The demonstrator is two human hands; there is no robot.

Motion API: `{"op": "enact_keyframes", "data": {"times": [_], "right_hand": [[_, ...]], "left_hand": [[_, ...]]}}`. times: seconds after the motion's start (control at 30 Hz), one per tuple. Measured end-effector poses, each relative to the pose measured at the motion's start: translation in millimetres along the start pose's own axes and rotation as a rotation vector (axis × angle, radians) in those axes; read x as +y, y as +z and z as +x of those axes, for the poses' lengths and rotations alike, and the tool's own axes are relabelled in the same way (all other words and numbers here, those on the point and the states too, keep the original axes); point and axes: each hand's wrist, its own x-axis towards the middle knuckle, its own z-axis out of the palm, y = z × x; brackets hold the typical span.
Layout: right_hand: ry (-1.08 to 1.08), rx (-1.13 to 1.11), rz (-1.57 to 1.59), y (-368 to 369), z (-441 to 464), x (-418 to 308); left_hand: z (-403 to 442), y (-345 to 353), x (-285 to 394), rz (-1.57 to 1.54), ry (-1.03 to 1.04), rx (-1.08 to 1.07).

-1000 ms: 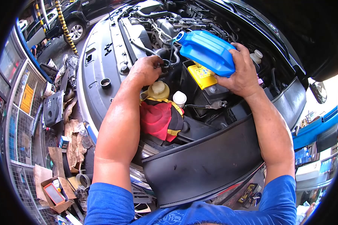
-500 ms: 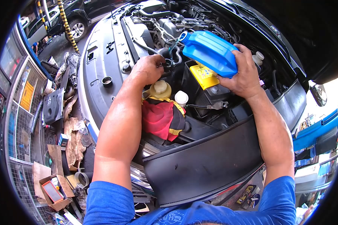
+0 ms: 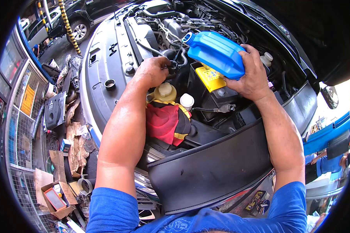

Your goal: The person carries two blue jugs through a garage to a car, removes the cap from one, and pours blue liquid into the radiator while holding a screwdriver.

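Note:
A blue plastic jug (image 3: 217, 54) is tilted in my right hand (image 3: 253, 75), which grips its rear end. Its uncapped mouth points left, and a thin stream of liquid falls from it toward a dark round opening (image 3: 174, 64) in the engine bay. My left hand (image 3: 153, 72) is closed beside that opening, its fingertips at the edge; what they hold is hidden. Just below the left hand sits a yellowish reservoir (image 3: 165, 92) with a cap. Under the jug lies a battery with a yellow label (image 3: 210, 79).
A red and black cloth (image 3: 162, 123) lies near a white cap (image 3: 186, 101). The black fender cover (image 3: 210, 167) drapes over the near edge. A small black cap (image 3: 110, 84) rests on the front panel. Boxes and car parts clutter the floor at left. Another person (image 3: 330, 163) is at right.
The jug has shifted very slightly left, still tilted. My left hand stays in place. Another person in blue has come into view at the right edge.

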Motion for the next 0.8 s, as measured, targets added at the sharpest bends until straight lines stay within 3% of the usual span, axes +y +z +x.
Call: {"op": "enact_keyframes", "data": {"times": [0.8], "right_hand": [[0.013,-0.026,-0.020,0.1,-0.1,0.2]], "left_hand": [[1.1,-1.2,-0.3,0.010,-0.032,-0.021]]}}
